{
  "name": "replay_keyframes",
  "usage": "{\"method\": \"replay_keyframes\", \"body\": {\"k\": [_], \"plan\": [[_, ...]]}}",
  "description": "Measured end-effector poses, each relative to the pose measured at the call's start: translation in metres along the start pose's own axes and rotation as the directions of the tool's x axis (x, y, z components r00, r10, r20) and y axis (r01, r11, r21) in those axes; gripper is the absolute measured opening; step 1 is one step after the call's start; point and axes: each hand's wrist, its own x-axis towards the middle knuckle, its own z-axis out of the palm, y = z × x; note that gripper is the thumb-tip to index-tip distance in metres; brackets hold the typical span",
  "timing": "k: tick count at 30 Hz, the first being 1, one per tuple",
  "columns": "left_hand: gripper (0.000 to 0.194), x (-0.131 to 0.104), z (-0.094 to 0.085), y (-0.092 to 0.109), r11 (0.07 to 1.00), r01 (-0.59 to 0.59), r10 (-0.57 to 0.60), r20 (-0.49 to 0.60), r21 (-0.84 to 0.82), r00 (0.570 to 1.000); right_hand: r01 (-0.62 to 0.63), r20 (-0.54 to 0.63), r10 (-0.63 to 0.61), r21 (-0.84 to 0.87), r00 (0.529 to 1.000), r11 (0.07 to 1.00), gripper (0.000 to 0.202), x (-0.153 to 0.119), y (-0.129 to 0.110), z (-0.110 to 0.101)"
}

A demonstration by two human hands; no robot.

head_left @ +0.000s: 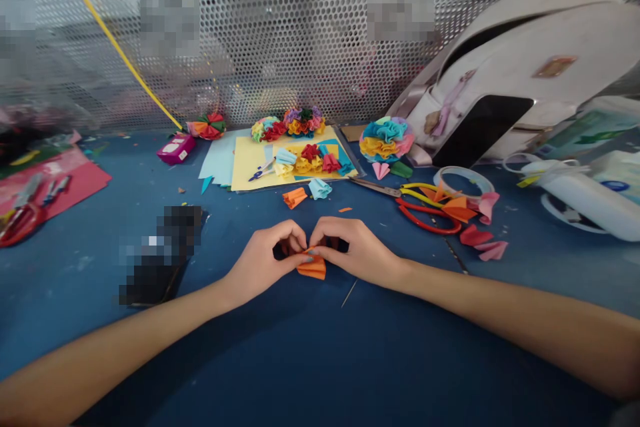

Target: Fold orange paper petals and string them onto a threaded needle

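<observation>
Between my two hands is a small folded piece of orange paper (313,269), pleated and fanning out toward me. My left hand (267,253) pinches its upper edge between thumb and fingers. From the other side my right hand (357,250) pinches the same edge, the two thumb tips almost meeting. Just beyond the hands lie an orange pleated paper piece (295,197) and a light blue one (320,189). A thin needle-like stick (349,293) rests on the blue table near my right wrist.
Red-and-yellow-handled scissors (430,217), a tape roll (465,183) and loose paper petals sit to the right. Behind are paper sheets (245,173) and a multicoloured paper flower (387,138). A backpack (540,47) with a phone (483,130) leans at right; a dark phone-like object (165,260) lies left.
</observation>
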Motion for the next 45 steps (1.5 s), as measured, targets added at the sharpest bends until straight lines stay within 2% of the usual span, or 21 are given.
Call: {"method": "replay_keyframes", "body": {"k": [10,17,22,30,45], "plan": [[0.016,0.0000,-0.0019,0.0039,0.999,-0.035,0.035,0.040,-0.003,0.999,0.067,0.064,-0.066,-0.014,0.996,0.998,0.013,-0.0014,-0.0027,-0.0001],[0.018,0.0000,-0.0014,0.0030,1.000,-0.015,0.015,0.072,-0.004,0.997,0.098,0.056,-0.097,-0.016,0.994,0.995,0.011,-0.0022,0.0003,0.0017],[0.014,0.0001,-0.0009,0.0015,0.999,-0.027,0.024,0.073,0.045,0.997,0.098,0.058,-0.097,-0.009,0.994,0.995,0.013,-0.0018,0.0004,0.0017],[0.012,-0.0044,-0.0007,-0.0024,0.977,-0.141,0.137,0.039,0.158,0.990,0.083,0.069,-0.082,-0.003,0.994,0.997,0.012,-0.0017,0.0002,0.0014],[0.014,-0.0039,-0.0019,-0.0038,0.974,-0.151,0.147,0.036,0.169,0.988,0.055,0.066,-0.054,-0.010,0.996,0.998,0.013,-0.0028,-0.0009,0.0012]]}}
